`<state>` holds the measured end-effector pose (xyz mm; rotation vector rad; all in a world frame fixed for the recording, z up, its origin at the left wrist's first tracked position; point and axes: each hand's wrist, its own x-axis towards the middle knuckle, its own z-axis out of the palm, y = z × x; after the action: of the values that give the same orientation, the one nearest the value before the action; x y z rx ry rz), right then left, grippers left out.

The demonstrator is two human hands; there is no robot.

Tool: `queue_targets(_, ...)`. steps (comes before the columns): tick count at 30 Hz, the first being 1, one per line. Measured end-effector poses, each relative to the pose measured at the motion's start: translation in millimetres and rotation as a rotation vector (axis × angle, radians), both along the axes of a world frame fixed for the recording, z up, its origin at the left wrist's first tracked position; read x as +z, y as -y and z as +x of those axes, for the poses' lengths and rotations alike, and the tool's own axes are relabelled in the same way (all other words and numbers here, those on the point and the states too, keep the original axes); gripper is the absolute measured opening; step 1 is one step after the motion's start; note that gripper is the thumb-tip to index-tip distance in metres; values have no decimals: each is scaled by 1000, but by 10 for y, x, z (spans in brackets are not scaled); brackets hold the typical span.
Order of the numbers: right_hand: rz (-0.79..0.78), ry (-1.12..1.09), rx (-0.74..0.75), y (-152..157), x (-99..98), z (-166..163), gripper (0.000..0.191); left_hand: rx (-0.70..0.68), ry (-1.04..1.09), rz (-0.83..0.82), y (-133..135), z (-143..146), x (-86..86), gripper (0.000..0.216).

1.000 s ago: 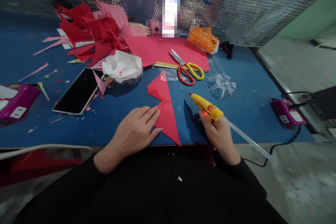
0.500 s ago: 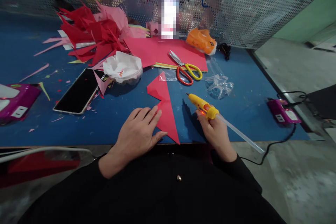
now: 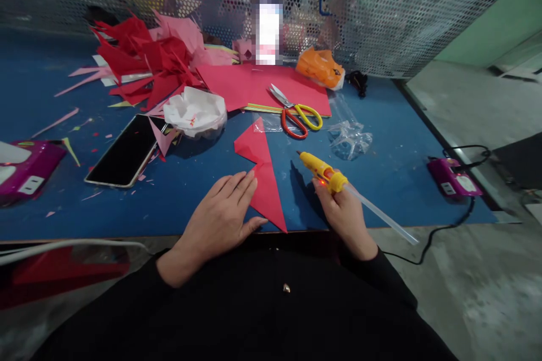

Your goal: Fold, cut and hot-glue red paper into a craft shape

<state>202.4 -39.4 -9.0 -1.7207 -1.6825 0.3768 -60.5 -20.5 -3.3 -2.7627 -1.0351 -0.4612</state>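
A folded red paper shape (image 3: 262, 175) lies on the blue table (image 3: 381, 169) near its front edge. My left hand (image 3: 220, 217) rests flat on the table with fingers stretched out, fingertips touching the paper's left edge. My right hand (image 3: 342, 214) is closed round a yellow glue gun (image 3: 324, 171), whose nozzle points up and left, just right of the paper. A clear glue stick (image 3: 381, 215) pokes out of the gun's back toward the lower right.
Scissors with red and yellow handles (image 3: 294, 113) lie on red sheets (image 3: 254, 87). A black phone (image 3: 125, 150), crumpled white paper (image 3: 195, 111), a pile of red and pink scraps (image 3: 144, 56), clear plastic wrap (image 3: 349, 136), an orange object (image 3: 319, 67) and purple power strips (image 3: 453, 179) surround them. A perforated metal screen (image 3: 381, 5) stands behind.
Both hands keep their hold and place; the view has shifted slightly, so everything sits a little further left in the picture.
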Motion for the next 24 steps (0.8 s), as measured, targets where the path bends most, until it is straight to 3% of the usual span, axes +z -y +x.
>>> queue_targets(24,19,54,3,-3,-16,-12,27,-3,11,43,-10,45,23,63)
